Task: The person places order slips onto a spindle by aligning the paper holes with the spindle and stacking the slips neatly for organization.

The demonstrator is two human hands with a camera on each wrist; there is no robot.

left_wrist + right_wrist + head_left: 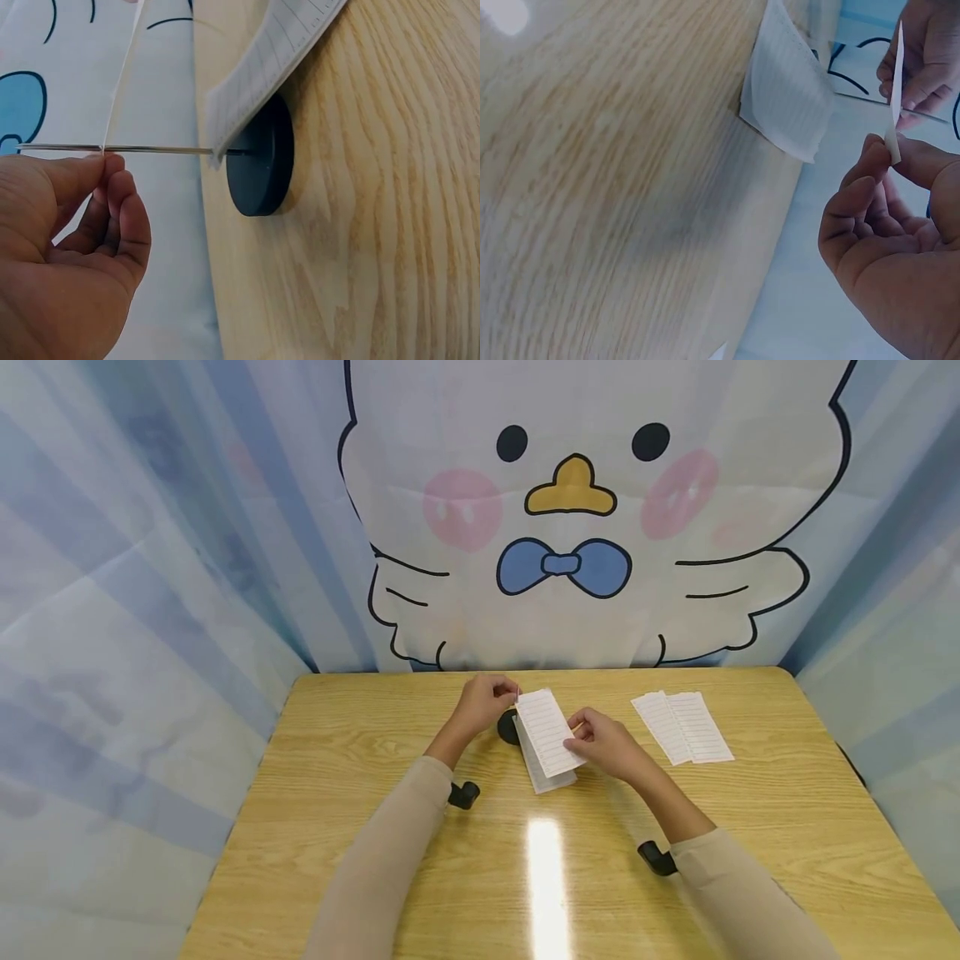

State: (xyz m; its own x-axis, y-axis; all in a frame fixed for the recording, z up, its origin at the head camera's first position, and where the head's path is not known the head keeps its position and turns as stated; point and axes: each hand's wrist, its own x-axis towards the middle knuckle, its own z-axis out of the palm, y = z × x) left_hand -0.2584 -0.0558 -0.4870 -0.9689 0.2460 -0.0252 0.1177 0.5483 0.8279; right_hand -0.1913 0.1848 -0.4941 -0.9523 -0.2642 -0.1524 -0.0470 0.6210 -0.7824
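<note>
A thin metal spike (165, 150) rises from a round black base (262, 169), forming a bill spike on the table. Lined paper slips (259, 82) are skewered low on it, fanning out close over the base. Higher up, another lined slip (549, 732) crosses the spike near one end, with the spike's tip beyond it. My left hand (483, 703) pinches that end between thumb and forefinger, right at the spike. My right hand (606, 745) pinches the slip's other end by its edge; the right wrist view shows this slip (896, 90) nearly edge-on.
Two overlapping piles of lined slips, a left pile (663, 728) and a right pile (701, 727), lie on the wooden table (330, 860) to the right. A printed curtain (562, 627) hangs behind the back edge. Black wrist mounts (465, 795) jut from both forearms.
</note>
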